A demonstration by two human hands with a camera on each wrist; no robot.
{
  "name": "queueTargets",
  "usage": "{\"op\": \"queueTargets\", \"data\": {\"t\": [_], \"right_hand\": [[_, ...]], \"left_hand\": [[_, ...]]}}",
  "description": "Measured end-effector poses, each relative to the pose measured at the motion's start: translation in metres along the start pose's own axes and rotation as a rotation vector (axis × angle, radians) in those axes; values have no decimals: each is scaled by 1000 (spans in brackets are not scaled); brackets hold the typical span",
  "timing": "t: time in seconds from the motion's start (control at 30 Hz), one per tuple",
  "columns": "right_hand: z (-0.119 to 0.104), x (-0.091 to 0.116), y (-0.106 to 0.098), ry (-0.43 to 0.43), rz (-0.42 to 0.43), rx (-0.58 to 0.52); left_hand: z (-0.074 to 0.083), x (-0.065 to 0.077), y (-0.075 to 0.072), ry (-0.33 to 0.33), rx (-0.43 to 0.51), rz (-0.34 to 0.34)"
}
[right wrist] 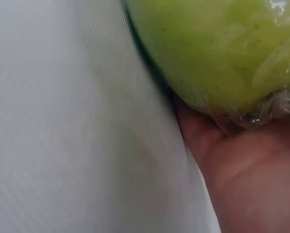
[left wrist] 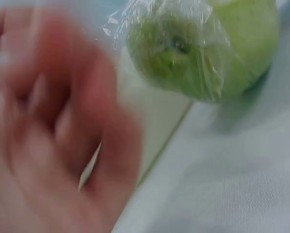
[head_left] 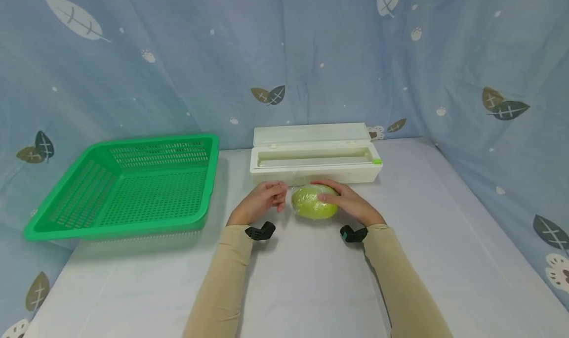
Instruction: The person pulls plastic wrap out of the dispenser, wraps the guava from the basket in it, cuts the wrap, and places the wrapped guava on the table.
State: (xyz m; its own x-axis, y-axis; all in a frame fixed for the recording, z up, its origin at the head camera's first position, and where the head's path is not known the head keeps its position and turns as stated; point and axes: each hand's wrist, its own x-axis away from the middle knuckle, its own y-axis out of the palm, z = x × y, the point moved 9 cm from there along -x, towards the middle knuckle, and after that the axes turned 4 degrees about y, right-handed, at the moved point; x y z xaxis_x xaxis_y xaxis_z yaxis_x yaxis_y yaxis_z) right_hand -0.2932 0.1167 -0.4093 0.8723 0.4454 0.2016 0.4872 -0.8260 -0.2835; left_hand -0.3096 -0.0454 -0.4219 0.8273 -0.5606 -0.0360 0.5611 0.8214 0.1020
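Note:
A rounded green fruit [head_left: 313, 202] wrapped in clear cling film [left wrist: 203, 58] sits on the white tabletop, just in front of the long white box. My right hand [head_left: 351, 203] grips the fruit from its right side, thumb over the near top and fingers along the far side. In the right wrist view the palm [right wrist: 261, 170] lies against the wrapped underside. To the left of the fruit, my left hand [head_left: 262, 199] has its fingers curled and pinches the loose film; the hand is blurred in the left wrist view. The fruit's dark, dimpled end faces this hand.
Behind the hands stands the white cling film box [head_left: 315, 174], its lid [head_left: 311, 134] raised and a green tab [head_left: 377, 161] at its right end. A green perforated basket [head_left: 133, 227] stands on the left. A blue leaf-patterned cloth [head_left: 178, 71] hangs behind the table.

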Motion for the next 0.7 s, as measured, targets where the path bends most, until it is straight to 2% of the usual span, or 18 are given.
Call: {"op": "queueTargets", "data": {"t": [0.1, 0.17, 0.27, 0.43, 0.5, 0.6, 0.7], "right_hand": [[3, 0, -1, 5, 4, 1], [7, -2, -2, 13, 6, 3], [19, -8, -4, 21, 3, -9], [35, -16, -8, 29, 19, -42], [36, -16, -8, 25, 26, -47], [35, -17, -7, 20, 38, -40], [35, -18, -6, 13, 46, -25]], "left_hand": [[-3, -1, -17, -20, -82, 167], [-7, -2, -18, -57, -116, 201], [-15, -4, -7, -110, -128, 148], [-24, -8, 13, -163, -250, 75], [-28, -10, 20, -181, -279, 77], [-32, -13, 25, -192, -276, 113], [-34, -15, 27, -166, -249, 152]]}}
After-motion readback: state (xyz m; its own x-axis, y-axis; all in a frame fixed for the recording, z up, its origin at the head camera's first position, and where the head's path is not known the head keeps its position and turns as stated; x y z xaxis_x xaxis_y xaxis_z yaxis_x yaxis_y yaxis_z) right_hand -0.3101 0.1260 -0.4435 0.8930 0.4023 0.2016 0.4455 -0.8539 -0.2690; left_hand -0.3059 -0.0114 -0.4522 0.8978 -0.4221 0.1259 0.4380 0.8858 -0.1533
